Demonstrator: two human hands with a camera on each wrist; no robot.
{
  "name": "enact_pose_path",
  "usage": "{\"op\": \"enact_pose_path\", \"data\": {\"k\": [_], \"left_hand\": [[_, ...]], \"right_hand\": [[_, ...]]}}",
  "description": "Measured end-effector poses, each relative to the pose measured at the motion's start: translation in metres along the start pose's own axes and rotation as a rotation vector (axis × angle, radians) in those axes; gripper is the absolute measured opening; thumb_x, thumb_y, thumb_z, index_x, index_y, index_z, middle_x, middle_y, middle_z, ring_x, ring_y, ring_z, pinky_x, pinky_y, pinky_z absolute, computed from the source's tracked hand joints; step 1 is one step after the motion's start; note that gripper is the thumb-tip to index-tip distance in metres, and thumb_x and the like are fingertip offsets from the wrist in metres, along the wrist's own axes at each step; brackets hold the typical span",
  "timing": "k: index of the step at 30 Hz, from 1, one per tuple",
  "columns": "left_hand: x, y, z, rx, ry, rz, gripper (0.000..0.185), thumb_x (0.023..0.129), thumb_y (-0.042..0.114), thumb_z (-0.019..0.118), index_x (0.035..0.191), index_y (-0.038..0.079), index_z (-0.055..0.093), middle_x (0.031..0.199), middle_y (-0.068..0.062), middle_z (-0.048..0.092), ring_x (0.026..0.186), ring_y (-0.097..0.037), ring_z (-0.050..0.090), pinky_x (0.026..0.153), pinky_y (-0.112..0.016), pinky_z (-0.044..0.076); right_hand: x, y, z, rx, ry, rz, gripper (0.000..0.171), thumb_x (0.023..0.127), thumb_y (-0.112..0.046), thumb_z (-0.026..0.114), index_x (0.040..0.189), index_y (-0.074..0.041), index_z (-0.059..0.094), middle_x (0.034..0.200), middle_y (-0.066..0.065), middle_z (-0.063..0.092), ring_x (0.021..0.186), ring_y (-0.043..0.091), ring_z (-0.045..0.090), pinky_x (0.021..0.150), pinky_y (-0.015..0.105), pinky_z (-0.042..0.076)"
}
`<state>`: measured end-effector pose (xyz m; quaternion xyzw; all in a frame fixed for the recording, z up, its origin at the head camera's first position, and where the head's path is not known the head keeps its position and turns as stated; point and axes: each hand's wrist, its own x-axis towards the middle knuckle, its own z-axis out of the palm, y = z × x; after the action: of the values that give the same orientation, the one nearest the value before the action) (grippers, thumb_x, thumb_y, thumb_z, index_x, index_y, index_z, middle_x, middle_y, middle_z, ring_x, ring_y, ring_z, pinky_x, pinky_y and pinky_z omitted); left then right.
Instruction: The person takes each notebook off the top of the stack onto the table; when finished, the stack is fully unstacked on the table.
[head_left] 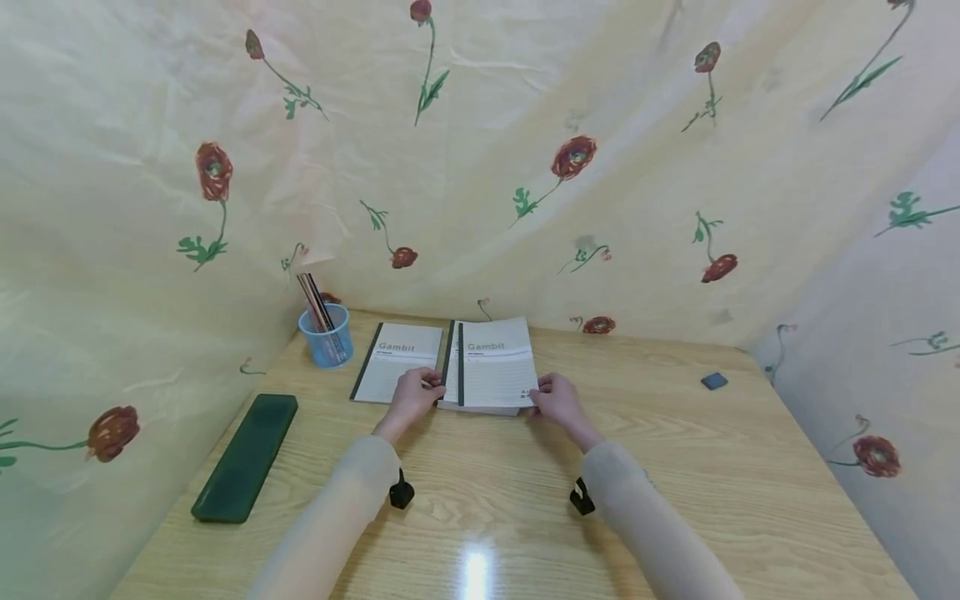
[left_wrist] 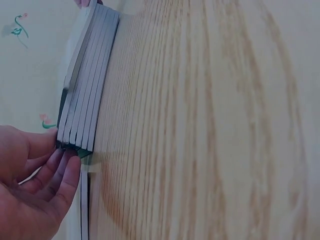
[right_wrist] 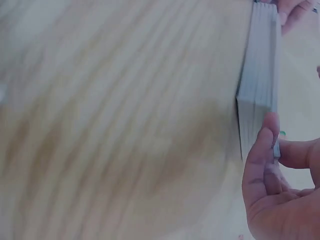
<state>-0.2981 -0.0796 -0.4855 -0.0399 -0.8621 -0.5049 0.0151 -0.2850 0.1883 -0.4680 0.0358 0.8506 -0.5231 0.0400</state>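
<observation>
The table (head_left: 675, 467) is carrying a stack (head_left: 491, 367) of notebooks near its far edge, partly overlapping a single notebook (head_left: 397, 360) lying to its left. The left hand (head_left: 411, 398) and right hand (head_left: 557, 400) are gripping the stack's near corners, fingers curled around them. Both wrist views are blurring; the stack's far end is running out of frame.

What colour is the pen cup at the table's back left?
The pen cup is translucent light blue, seen best in the head view.
</observation>
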Motion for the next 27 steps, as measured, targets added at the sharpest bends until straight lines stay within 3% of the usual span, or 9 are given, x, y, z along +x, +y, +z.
{"op": "enact_pose_path", "data": {"k": [11, 16, 27], "left_hand": [[0.001, -0.005, 0.001, -0.012, 0.004, -0.029, 0.024, 0.091, 0.002, 0.07, 0.114, -0.004, 0.068, 0.099, -0.011, 0.066, 0.092, -0.024, 0.063, 0.082, -0.037, 0.053], [0.001, -0.004, 0.002, -0.017, 0.007, -0.037, 0.025, 0.09, 0.001, 0.07, 0.115, -0.004, 0.068, 0.1, -0.011, 0.066, 0.094, -0.025, 0.063, 0.084, -0.038, 0.053], [0.002, -0.004, 0.001, -0.004, 0.002, -0.028, 0.025, 0.091, 0.001, 0.069, 0.116, -0.004, 0.067, 0.101, -0.011, 0.066, 0.093, -0.024, 0.062, 0.084, -0.037, 0.052]], "right_hand": [[0.0, 0.015, -0.04, 0.094, 0.0, -0.052, 0.025, 0.097, 0.006, 0.056, 0.118, 0.014, 0.047, 0.089, 0.017, 0.064, 0.063, 0.017, 0.063, 0.062, 0.03, 0.057], [-0.002, 0.024, -0.065, 0.112, -0.01, -0.032, 0.032, 0.098, 0.002, 0.055, 0.124, 0.016, 0.044, 0.093, 0.017, 0.065, 0.066, 0.016, 0.064, 0.067, 0.033, 0.058], [-0.014, 0.048, -0.105, 0.128, -0.012, 0.04, 0.038, 0.1, -0.002, 0.053, 0.13, 0.018, 0.04, 0.093, 0.009, 0.061, 0.069, 0.012, 0.064, 0.069, 0.027, 0.056]]}}
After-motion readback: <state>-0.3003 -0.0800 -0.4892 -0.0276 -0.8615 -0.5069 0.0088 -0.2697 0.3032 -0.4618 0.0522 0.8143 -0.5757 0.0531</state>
